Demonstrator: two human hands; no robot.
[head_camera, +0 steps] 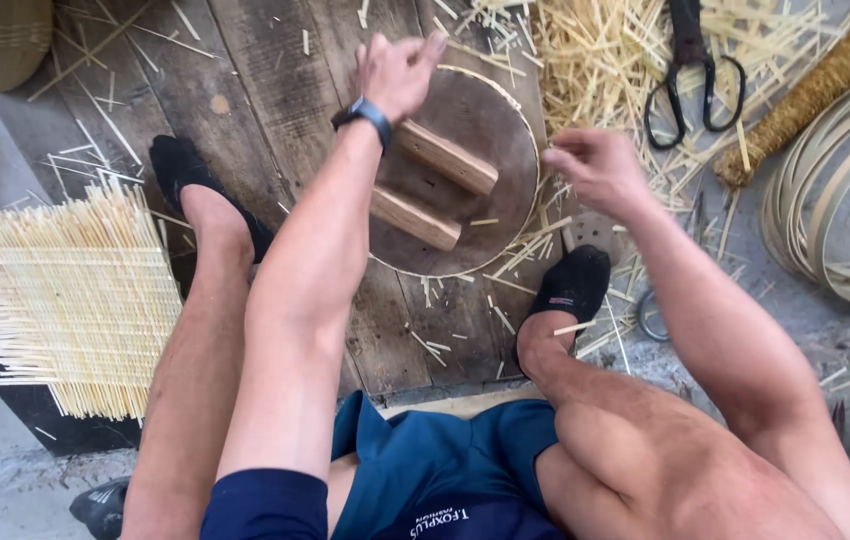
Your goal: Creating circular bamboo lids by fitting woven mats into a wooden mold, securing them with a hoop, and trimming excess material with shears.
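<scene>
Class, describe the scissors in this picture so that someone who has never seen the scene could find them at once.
Start at the round wooden disc on the plank floor, then look to the upper right, past the right hand, to the heap of pale cut strips. The scissors lie on that heap, handles toward the person. They are the only black metal thing among the straw-coloured strips.

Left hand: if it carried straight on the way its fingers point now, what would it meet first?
Probably just bare dark plank. The left hand points up and away past the round wooden disc's far rim, toward scattered straw offcuts. Height above the disc is unclear.
</scene>
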